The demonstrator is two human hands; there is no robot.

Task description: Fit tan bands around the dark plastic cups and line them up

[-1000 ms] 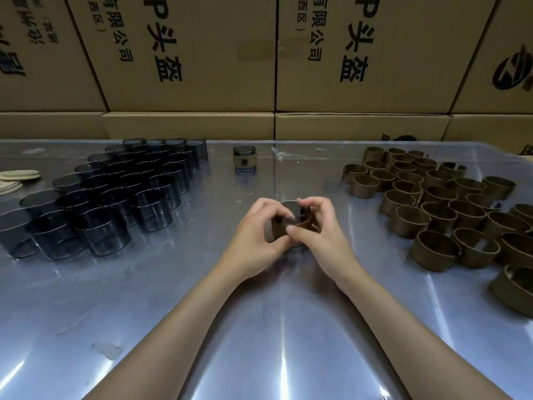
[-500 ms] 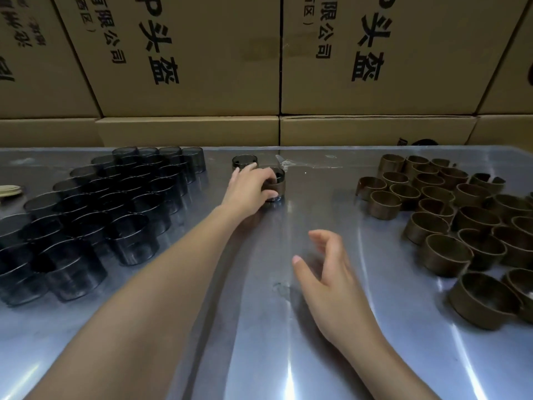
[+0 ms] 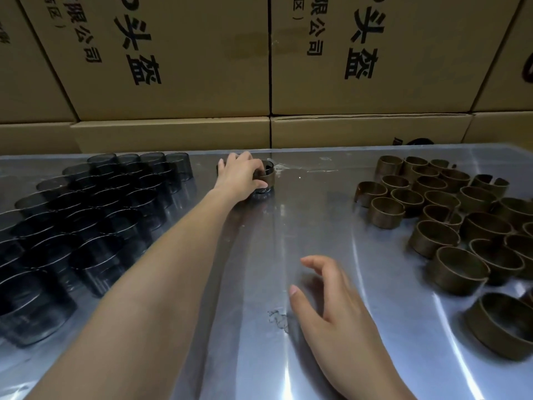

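Dark translucent cups [image 3: 95, 226] clustered upright in tight rows at left on the table [image 3: 288, 226], open ends up. Tan bands [image 3: 450, 215] scattered at right, standing on edge, several touching, some split open. One banded cup [image 3: 266, 179] upright near the far edge, gripped by left hand [image 3: 240, 176].

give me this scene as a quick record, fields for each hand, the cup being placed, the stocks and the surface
left hand: reaching far across, fingers curled round the banded cup
banded cup: dark plastic cup wearing a tan band, upright on the table near the far edge
right hand: open, fingers relaxed, holding nothing, low over the table
unbanded cups: cluster of dark translucent plastic cups, left side
loose bands: group of tan rings, right side
table: shiny metal surface
backdrop: stacked cardboard boxes with printed characters
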